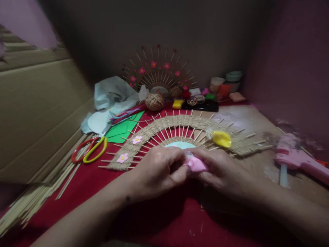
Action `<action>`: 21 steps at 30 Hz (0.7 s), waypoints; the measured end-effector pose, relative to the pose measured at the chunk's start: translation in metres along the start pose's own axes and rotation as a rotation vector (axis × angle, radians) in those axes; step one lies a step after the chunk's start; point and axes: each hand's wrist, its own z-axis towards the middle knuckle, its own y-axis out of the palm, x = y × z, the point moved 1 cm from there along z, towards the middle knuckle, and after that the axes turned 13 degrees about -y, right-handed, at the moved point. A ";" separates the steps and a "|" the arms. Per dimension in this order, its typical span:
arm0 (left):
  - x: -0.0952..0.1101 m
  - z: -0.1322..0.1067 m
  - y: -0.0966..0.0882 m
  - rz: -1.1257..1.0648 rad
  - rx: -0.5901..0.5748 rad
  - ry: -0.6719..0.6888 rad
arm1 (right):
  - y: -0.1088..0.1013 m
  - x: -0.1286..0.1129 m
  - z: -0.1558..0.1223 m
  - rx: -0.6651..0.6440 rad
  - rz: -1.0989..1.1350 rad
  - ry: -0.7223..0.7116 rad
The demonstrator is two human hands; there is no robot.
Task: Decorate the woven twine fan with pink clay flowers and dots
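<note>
Both hands meet at a small pink packet of what looks like modelling clay [197,165], in clear wrapping. My left hand [156,171] pinches the wrapping at the packet's left end. Fingers of my right hand [222,168] are closed round its right side. Just behind them lies a woven fan-shaped piece [167,121] of twine and thin sticks, with a light blue half-round centre [180,144]. Two pink flowers [137,140] sit on its left band. A yellow clay packet [222,139] rests on the band at right.
Scissors [89,151] and a bundle of thin sticks [33,200] lie left, by a cardboard box [43,116]. A pink glue gun [295,154] is at right. Behind are a twine ball [154,101], green sheets [122,130], a black phone-like slab [203,105] and a finished-looking flowered fan [159,70].
</note>
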 end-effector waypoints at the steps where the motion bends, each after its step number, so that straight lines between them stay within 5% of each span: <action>1: 0.000 0.000 -0.003 -0.155 -0.092 -0.085 | 0.000 0.000 0.000 -0.003 0.003 0.004; 4: -0.004 -0.002 -0.016 -0.661 -0.325 -0.263 | -0.002 0.000 0.003 0.036 -0.017 0.022; 8: -0.011 -0.002 -0.026 -1.073 -0.256 -0.268 | -0.004 0.001 0.006 0.073 0.034 0.035; 21: -0.021 0.013 -0.019 -1.130 -0.169 -0.350 | -0.005 0.000 0.006 0.103 0.063 0.007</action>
